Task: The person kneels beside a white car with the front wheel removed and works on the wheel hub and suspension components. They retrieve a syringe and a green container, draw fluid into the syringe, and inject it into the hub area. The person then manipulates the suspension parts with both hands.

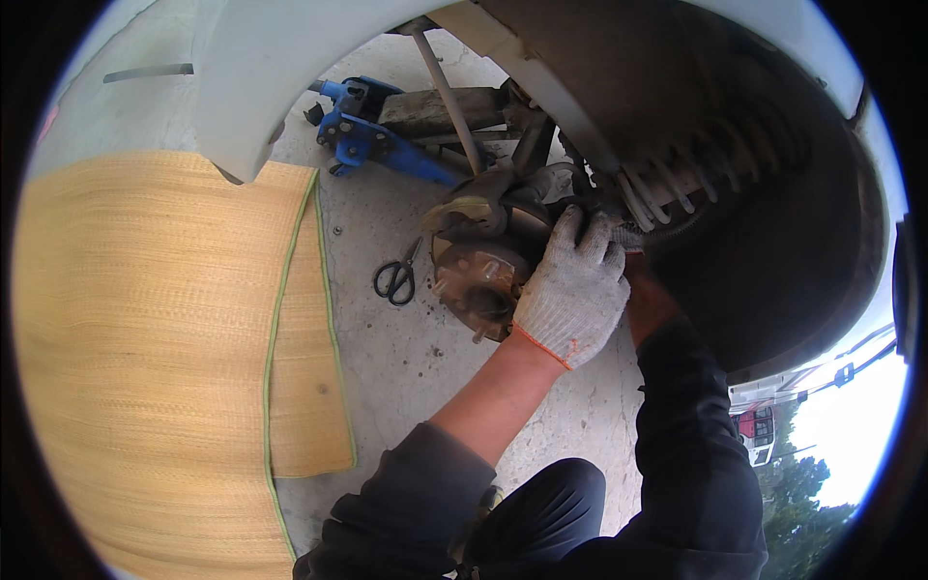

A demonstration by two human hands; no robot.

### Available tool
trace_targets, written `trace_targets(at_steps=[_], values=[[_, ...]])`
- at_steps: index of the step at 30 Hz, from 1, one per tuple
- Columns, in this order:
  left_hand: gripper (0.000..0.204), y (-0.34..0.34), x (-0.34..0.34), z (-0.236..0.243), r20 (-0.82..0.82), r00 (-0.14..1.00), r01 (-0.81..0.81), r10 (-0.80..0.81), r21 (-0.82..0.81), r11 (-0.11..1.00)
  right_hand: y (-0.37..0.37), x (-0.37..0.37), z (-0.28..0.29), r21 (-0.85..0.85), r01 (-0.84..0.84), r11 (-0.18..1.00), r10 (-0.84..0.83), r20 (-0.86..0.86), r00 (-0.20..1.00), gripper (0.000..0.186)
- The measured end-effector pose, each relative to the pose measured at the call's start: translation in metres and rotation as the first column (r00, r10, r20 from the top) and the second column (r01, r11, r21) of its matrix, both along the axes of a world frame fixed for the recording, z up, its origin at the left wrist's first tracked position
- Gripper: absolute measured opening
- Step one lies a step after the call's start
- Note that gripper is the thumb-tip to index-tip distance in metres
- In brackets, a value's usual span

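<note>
My left hand (577, 280), in a whitish knit glove with an orange cuff edge, reaches behind the rusty wheel hub (483, 285) with its studs. Its fingers are bent together around a part near the knuckle that I cannot make out. My right hand (638, 263) is mostly hidden behind the left one, deep beside the dark coil spring (662, 188); its bare wrist shows, its fingers do not. Left of the hands a brake caliper (474, 213) sits at the top of the brake disc (527, 232).
Black-handled scissors (394, 282) lie on the concrete floor beside the hub. A blue floor jack (362, 130) stands under the car beyond. A tan woven mat (145, 348) spreads on the left. The white fender (256, 72) and dark wheel arch (783, 261) surround the hub.
</note>
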State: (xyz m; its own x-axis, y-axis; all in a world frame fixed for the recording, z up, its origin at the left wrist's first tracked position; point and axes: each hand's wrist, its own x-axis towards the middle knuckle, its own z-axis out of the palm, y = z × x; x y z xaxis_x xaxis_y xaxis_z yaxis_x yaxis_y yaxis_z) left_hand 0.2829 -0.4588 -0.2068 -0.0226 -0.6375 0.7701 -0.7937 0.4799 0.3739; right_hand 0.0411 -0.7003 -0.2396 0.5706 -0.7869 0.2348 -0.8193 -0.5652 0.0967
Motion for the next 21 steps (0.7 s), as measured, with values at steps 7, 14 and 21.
trace_targets(at_steps=[7,14,21], values=[[0.027,-0.0013,-0.0024,-0.0018,-0.006,1.000,-0.008,0.008,-0.006,1.000,0.0004,-0.0021,-0.0003,-0.003,0.022,1.000,-0.022,-0.022,1.000,0.049],[0.026,-0.0021,-0.0028,-0.0025,-0.002,1.000,-0.010,0.010,-0.019,1.000,0.0004,-0.0036,-0.0010,-0.014,0.036,0.999,-0.037,-0.042,0.998,0.052],[0.024,-0.0015,-0.0020,-0.0010,0.014,0.999,-0.031,0.031,-0.030,0.999,0.0029,-0.0079,-0.0019,-0.024,0.040,0.999,-0.041,-0.060,0.997,0.056]])
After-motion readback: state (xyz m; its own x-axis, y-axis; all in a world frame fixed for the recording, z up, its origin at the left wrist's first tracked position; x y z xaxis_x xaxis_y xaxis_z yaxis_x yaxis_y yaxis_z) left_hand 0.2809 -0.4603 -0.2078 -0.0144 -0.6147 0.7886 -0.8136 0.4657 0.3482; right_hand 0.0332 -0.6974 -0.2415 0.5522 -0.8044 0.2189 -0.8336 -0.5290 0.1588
